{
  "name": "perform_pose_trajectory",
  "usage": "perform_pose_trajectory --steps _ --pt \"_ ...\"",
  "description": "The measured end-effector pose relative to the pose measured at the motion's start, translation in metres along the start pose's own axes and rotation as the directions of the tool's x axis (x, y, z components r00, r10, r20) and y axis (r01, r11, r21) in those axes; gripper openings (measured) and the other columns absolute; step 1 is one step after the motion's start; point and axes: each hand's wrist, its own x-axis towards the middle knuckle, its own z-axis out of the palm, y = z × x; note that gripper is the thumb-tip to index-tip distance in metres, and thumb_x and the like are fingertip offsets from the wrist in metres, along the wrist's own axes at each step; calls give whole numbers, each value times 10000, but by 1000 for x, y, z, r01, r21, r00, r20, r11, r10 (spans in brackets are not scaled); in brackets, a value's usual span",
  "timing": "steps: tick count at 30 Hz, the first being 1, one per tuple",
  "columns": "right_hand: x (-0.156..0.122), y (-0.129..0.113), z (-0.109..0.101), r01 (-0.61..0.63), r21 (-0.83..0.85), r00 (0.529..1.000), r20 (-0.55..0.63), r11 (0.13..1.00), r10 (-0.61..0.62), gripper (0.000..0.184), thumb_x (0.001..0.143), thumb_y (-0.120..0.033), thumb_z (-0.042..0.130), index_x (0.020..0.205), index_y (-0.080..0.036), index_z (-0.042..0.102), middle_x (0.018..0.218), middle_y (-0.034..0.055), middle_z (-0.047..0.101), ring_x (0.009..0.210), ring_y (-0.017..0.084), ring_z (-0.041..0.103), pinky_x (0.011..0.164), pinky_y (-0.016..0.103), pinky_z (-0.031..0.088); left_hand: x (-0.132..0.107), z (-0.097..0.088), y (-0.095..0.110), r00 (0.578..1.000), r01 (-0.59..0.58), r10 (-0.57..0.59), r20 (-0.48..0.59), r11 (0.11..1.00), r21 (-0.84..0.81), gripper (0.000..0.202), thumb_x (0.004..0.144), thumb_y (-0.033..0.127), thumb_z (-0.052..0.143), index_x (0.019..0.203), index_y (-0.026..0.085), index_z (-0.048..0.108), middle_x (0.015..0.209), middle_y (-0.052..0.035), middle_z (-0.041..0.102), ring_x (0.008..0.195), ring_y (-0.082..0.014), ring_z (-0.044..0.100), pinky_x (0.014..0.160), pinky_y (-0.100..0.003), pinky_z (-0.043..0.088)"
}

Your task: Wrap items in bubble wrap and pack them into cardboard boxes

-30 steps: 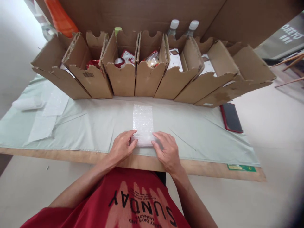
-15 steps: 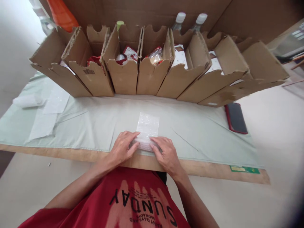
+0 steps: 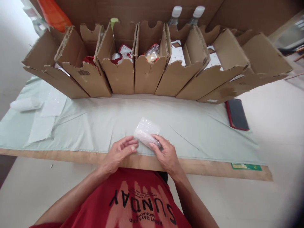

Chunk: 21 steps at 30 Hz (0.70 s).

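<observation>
A partly rolled piece of bubble wrap (image 3: 147,129) lies on the pale green cloth near the table's front edge, its flat end pointing away from me. My right hand (image 3: 165,153) pinches the right end of the roll between thumb and fingers. Just left of the roll, my left hand (image 3: 122,152) is apart from it, fingers loosely curved and holding nothing. Whether anything is wrapped inside the roll I cannot tell.
Several cardboard bins (image 3: 121,76) stand in a row along the back, some holding packets and white boxes. At the left lie a bubble wrap roll (image 3: 26,104) and flat bubble wrap sheets (image 3: 42,128). A phone (image 3: 238,114) rests at the right; a green card (image 3: 247,166) is on the wooden edge.
The bubble wrap has been rolled up further and turned at an angle. My left hand has let go and moved slightly left, while my right hand now grips the roll's end.
</observation>
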Motion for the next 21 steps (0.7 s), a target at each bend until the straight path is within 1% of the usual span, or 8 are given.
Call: perform_pose_trajectory --steps 2,4,7,9,13,15,18,21 --pt "-5 -10 0 -63 102 992 114 993 51 270 998 -343 555 1206 -241 695 1092 48 773 935 221 711 828 345 559 5 11 -1 997 49 -37 73 984 -170 529 716 383 868 1158 157 685 1160 -123 749 1114 -263 689 958 -371 529" --pt "-10 -16 -1 -58 113 990 132 992 43 250 1007 -360 545 1152 -247 714 1046 49 770 937 225 704 855 359 550 13 19 -3 997 48 -30 71 963 -266 508 685 370 892 1106 163 695 1069 -92 762 1052 -236 696 934 -336 518" --pt "-11 -14 -7 -26 17 997 -68 1000 27 269 981 -424 585 1116 -238 723 1114 92 736 1054 275 667 971 450 505 18 20 -6 999 38 -33 23 945 -324 561 660 376 900 1136 178 679 1040 -66 754 1003 -215 692 899 -315 515" --pt "-6 -8 -14 -60 55 987 -144 997 67 362 958 -486 605 1196 -227 693 1232 117 691 1116 289 647 984 465 511 16 15 -4 1000 4 -2 5 955 -297 594 658 379 886 1173 182 667 1050 -60 745 985 -206 685 873 -303 516" --pt "11 -11 -20 -112 298 990 119 948 80 494 962 -562 574 1291 -198 639 1180 106 720 1022 248 696 875 372 576 8 9 3 986 -166 165 29 985 56 475 735 289 785 1182 183 667 1012 -40 734 914 -185 676 825 -288 524" --pt "17 -24 -16 -70 309 977 212 949 3 436 960 -531 601 1249 -212 663 1118 81 742 999 232 707 869 337 577 7 7 6 948 -303 319 -4 904 302 363 773 204 691 1136 189 673 1003 -34 732 916 -185 678 834 -293 530" --pt "20 -45 -5 53 210 980 179 976 -92 361 949 -449 644 1238 -234 671 1163 69 739 1046 224 705 905 314 573 12 3 4 843 -428 536 -38 712 557 312 816 127 581 1109 204 651 1022 -35 729 938 -186 690 850 -303 547" --pt "24 -54 8 80 128 988 120 989 -96 439 951 -445 625 1312 -197 633 1216 107 736 1048 238 723 908 333 597 23 -3 -4 747 -475 664 -14 549 687 347 882 116 536 1209 213 599 1078 -61 736 960 -202 715 856 -330 580"
